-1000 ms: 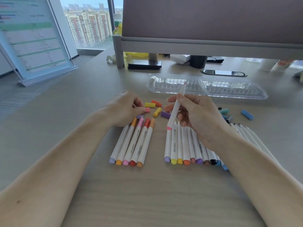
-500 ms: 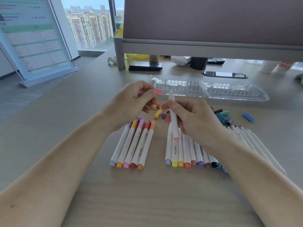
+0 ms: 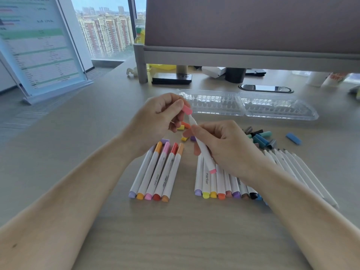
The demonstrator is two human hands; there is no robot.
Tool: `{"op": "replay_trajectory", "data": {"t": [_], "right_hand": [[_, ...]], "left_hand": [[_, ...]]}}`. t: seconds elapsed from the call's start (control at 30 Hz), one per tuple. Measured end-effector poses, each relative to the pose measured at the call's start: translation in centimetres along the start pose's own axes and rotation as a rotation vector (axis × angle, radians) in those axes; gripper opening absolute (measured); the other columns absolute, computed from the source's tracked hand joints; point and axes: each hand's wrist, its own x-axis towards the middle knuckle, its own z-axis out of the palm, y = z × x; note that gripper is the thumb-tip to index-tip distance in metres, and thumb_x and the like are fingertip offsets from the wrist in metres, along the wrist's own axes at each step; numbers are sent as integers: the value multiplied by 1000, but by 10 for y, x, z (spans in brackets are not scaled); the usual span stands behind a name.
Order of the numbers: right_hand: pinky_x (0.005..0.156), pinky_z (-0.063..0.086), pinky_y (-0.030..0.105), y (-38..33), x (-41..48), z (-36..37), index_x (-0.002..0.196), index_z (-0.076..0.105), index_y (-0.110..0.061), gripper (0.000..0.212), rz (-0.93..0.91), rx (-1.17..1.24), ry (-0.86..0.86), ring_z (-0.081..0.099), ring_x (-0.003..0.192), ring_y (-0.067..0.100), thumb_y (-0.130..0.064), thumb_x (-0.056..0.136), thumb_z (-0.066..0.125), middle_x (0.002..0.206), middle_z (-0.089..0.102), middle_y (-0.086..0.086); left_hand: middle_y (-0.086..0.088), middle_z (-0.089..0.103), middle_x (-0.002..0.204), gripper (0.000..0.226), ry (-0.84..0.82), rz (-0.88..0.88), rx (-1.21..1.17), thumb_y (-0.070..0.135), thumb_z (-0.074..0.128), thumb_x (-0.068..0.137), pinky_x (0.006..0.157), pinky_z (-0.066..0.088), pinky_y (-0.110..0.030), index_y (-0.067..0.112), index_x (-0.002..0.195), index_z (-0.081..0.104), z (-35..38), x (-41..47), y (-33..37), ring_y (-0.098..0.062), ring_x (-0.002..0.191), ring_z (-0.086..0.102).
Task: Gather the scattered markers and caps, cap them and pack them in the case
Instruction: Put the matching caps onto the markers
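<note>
On the table [image 3: 185,230], five capped markers [image 3: 155,172] are lying side by side at seven o'clock from the hands, and a longer row of markers [image 3: 220,184] is lying at five o'clock. The right hand [image 3: 224,147] is gripping a white marker [image 3: 207,160] with curled fingers, its tip pointing to eleven o'clock. The left hand [image 3: 157,117] is pinching a pink cap [image 3: 186,109] (between thumb and forefinger) just at that tip. Loose caps [image 3: 260,138] are lying at three o'clock, and the clear case [image 3: 247,104] is sitting open at one o'clock.
</note>
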Motion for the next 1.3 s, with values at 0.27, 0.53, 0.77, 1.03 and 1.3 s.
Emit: {"op": "replay_trajectory", "data": {"t": [0.27,0.53,0.77,1.03,1.3], "right_hand": [[68,52,30,2,2,1,94,79,-30,33,-38,5,-2,65,66,19,-45,104,52,69,72,-10],[53,41,24,1,2,1,85,77,-24,38,-51,-26,-1,47,51,9,-43,106,50,64,66,-8],[50,45,14,-4,1,-3,92,79,-23,42,-16,9,-19,56,51,-1,-46,106,46,75,76,-6],[51,44,21,4,-2,-8,68,65,-25,35,-90,-487,95,50,50,4,-48,94,65,54,54,-11],[58,43,28,0,-5,-1,74,62,-30,33,-39,-720,41,56,68,6,-60,85,71,73,57,-12]], "left_hand": [[-4,65,76,24,-11,93,141,18,52,106,66,52,-21,15,101,76,2,-2,1,-11,67,57],[-3,71,76,20,23,111,134,19,59,103,67,54,-19,13,101,77,6,-6,0,-7,66,62],[-5,56,67,28,-34,42,101,18,49,107,58,46,-23,3,90,66,6,-6,7,-17,61,50],[7,68,72,37,-220,121,583,30,49,106,70,53,-33,23,73,64,2,-7,0,-12,78,68],[16,62,61,16,-95,163,644,29,52,106,60,42,-7,21,97,62,8,-5,-6,6,60,59]]}}
